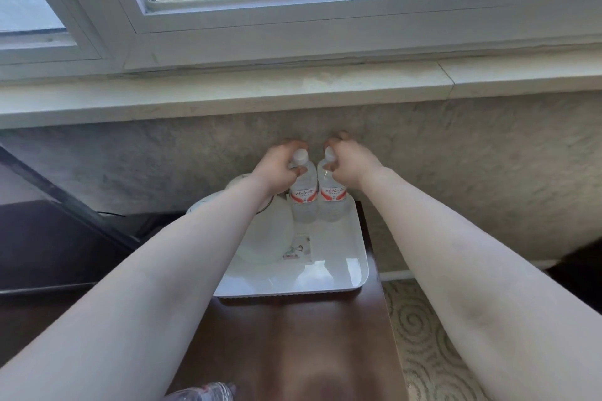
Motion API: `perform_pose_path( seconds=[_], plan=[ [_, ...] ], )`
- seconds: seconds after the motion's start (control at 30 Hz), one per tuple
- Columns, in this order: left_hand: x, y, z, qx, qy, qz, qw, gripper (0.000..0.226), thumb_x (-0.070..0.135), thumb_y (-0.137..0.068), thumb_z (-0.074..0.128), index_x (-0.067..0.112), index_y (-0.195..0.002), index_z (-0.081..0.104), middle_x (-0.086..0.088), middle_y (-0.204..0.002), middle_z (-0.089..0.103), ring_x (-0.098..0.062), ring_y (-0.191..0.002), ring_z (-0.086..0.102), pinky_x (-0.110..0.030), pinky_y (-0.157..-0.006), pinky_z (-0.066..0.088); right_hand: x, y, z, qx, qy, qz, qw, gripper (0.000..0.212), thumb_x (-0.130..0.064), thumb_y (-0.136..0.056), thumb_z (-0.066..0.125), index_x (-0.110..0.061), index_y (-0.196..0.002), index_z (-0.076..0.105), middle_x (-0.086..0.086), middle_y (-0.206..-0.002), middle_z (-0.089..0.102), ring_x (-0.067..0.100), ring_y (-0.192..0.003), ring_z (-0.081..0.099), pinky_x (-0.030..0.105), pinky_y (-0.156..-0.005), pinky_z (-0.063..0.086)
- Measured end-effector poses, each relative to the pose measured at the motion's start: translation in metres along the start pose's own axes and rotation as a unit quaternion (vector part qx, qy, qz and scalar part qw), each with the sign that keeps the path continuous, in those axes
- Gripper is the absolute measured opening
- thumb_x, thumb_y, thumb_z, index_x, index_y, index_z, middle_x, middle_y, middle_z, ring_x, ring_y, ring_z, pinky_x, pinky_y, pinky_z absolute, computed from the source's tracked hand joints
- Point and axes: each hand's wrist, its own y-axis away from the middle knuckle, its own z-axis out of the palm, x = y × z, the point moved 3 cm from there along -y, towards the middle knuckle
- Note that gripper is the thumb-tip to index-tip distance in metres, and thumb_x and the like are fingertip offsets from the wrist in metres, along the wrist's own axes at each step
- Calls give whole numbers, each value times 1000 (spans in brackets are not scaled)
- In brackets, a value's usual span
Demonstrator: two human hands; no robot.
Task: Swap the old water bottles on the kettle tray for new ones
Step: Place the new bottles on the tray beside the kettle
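Observation:
Two clear water bottles with red-and-white labels stand upright side by side at the far end of a white tray (360, 257). My left hand (277, 166) grips the neck of the left bottle (303, 195), just under its white cap. My right hand (350, 161) is closed round the neck of the right bottle (333, 194), hiding most of its cap. A white kettle (260, 238) sits on the left part of the tray, partly hidden by my left forearm. Another clear bottle (208, 392) lies at the bottom edge of the view.
The tray rests on a dark wooden table (286, 345) against a grey textured wall beneath a window sill (293, 88). A small printed card (298, 247) lies in the tray. A dark piece of furniture (49, 238) stands to the left; patterned carpet (423, 335) lies to the right.

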Motion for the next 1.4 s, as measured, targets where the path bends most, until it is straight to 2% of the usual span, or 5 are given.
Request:
perform_pose_path(
  seconds=[0.43, 0.6, 1.03, 1.27, 1.4],
  plan=[
    [2, -2, 2, 4, -7, 1, 1000, 45, 11, -87, 67, 7, -130, 56, -16, -133, 58, -32, -121, 54, -30, -96, 42, 4, 12, 0, 26, 6, -1, 1000, 37, -21, -91, 56, -7, -125, 52, 13, -130, 47, 37, -104, 59, 41, -76, 51],
    [1, 3, 3, 19, 3, 4, 1000, 46, 12, -89, 65, 8, -133, 55, -17, -133, 59, -32, -122, 55, -24, -92, 39, 3, 18, -2, 32, 22, 1, 999, 46, -25, -95, 53, -10, -137, 45, 13, -138, 47, 37, -109, 59, 43, -80, 53],
    [4, 6, 5, 24, 1, -26, 999, 47, 15, -88, 66, 13, -133, 53, -17, -126, 64, -35, -114, 60, -37, -92, 50, -2, 16, -2, 45, 54, 14, 997, 32, -10, -93, 58, -5, -123, 51, 17, -124, 54, 40, -100, 62, 40, -70, 47],
    [4, 9, 3, 21, -7, -29, 999, 49, 15, -90, 63, 12, -137, 50, -18, -132, 61, -35, -121, 57, -40, -98, 48, -4, 18, -6, 41, 46, 14, 998, 36, -23, -94, 58, -9, -126, 50, 14, -127, 55, 37, -104, 61, 43, -78, 53],
    [7, 12, 2, 16, -28, -22, 999, 52, 17, -91, 61, 12, -141, 47, -18, -137, 56, -35, -127, 52, -39, -102, 45, -5, 24, -6, 51, 65, 14, 996, 36, -27, -95, 57, -9, -126, 50, 13, -122, 59, 36, -101, 63, 41, -73, 52]
  ],
)
